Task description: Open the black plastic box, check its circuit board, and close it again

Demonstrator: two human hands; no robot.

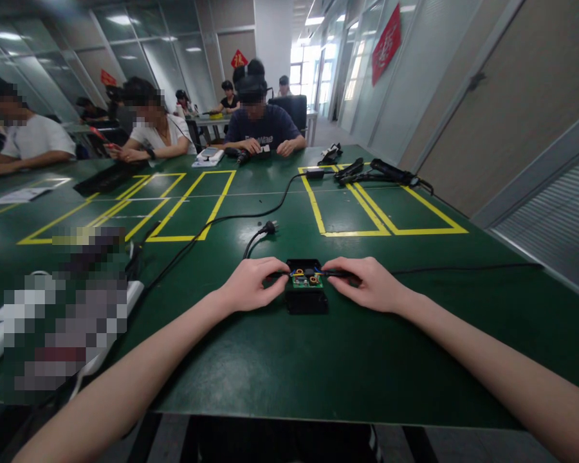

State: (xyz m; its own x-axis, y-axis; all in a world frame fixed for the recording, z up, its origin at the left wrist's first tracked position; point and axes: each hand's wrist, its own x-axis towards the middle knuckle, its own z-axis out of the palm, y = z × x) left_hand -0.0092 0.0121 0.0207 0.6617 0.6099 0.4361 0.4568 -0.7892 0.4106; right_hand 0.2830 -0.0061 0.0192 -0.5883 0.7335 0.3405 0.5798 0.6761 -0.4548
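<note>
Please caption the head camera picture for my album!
Left hand and right hand hold black cables at either side of a green circuit board.

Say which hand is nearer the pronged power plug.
Left. The left hand is just on the near side of the power plug; the right hand is farther off, toward its near right.

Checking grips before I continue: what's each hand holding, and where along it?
Left hand: a black cable; right hand: another black cable; each pinched close to the circuit board.

Head-worn view, forward and down
</note>
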